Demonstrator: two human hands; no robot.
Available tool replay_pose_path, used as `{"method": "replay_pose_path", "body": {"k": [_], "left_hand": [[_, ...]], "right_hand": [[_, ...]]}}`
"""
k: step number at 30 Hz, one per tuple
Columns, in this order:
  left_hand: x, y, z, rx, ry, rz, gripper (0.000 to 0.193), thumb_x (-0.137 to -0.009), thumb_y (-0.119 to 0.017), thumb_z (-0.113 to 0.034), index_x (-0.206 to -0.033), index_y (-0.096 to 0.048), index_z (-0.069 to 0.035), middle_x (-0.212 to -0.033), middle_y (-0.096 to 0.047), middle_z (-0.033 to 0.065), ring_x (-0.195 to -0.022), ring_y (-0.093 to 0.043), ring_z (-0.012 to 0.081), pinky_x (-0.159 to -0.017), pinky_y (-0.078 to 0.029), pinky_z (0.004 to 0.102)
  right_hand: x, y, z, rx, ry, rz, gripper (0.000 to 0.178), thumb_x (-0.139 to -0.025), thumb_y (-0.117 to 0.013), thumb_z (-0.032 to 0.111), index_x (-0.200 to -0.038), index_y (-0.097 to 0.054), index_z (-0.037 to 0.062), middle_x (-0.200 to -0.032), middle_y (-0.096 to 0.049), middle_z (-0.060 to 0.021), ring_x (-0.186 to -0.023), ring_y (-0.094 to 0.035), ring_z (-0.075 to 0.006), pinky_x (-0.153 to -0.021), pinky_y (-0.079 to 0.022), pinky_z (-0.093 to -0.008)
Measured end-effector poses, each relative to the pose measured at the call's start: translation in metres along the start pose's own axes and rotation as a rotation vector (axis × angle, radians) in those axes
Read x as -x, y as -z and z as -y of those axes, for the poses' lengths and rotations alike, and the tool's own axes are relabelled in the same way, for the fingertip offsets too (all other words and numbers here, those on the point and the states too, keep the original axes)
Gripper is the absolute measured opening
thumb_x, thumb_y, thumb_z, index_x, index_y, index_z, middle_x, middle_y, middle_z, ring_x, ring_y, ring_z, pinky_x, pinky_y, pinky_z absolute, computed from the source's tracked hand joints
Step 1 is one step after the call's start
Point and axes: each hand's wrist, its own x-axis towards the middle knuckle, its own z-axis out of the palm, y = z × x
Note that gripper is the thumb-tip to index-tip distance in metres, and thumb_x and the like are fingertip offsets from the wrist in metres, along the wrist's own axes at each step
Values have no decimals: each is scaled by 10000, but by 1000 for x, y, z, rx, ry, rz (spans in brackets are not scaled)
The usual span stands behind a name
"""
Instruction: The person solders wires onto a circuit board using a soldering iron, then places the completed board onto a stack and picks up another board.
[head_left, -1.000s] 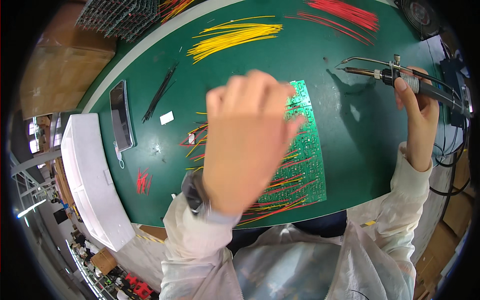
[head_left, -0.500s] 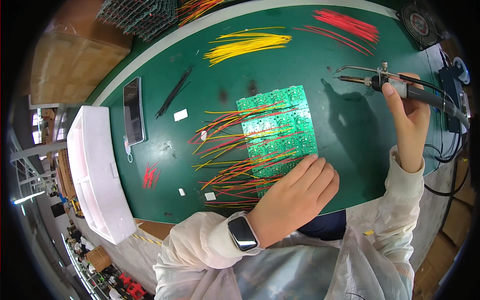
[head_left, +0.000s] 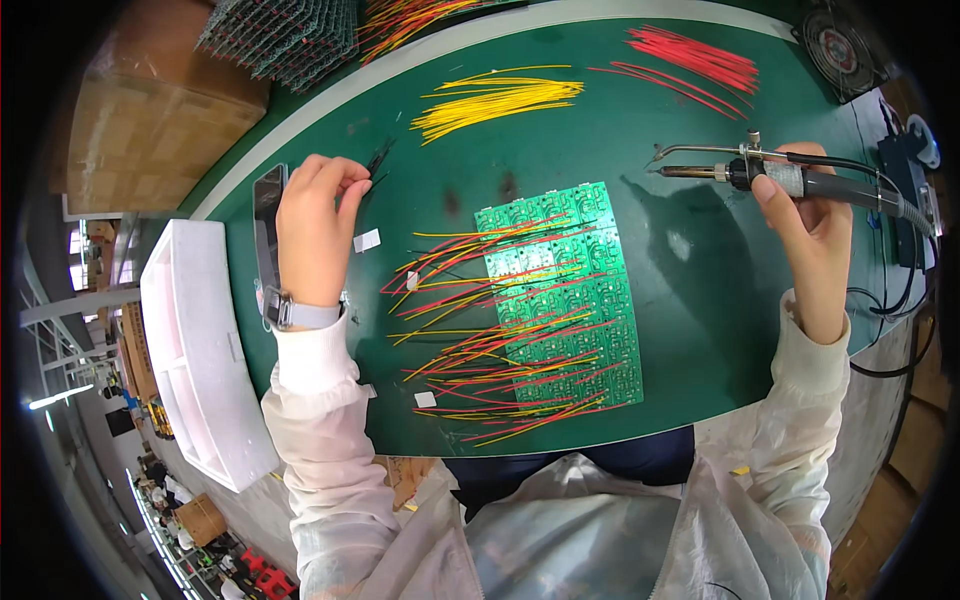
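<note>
In my right hand is a soldering iron with a thin metal feed tube fixed above it, its tip pointing left above the mat. My left hand is at the far left, thumb and fingers pinched on black wires; how many are in the pinch is partly hidden by the fingers. Between the hands lies a green circuit board panel. Red, yellow and black wires run leftward from it in several rows, their loose ends on the mat.
Yellow wires and red wires lie in bundles at the back. A phone is partly behind my left hand. A white foam tray stands at the left edge, a fan at the back right. The iron's cable trails right.
My left hand has left the board's near edge and moved far left to the black wires, closing on them. The iron has shifted slightly left and down. The whole board now shows.
</note>
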Motion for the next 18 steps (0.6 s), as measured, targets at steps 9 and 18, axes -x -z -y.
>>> {"method": "replay_pose_path", "body": {"k": [9, 18], "left_hand": [[-7, -23, 11, -2, 30, 61, 42, -708, -596, -27, -730, -561, -26, -726, -528, 81, -690, -517, 231, -608, -408, 335], [1, 8, -43, 32, -19, -140, 133, -776, -521, 8, -898, -469, -7, -776, -499, 106, -738, -506, 270, -644, -406, 344]], "right_hand": [[3, 4, -5, 4, -19, -27, 241, -756, -646, 65, -931, -489, 10, -816, -530, -13, -736, -492, -69, -679, -402, -187], [14, 0, 5, 41, 12, -13, 224, -742, -646, 47, -902, -495, 7, -801, -531, -17, -735, -498, -74, -684, -403, -201]]}}
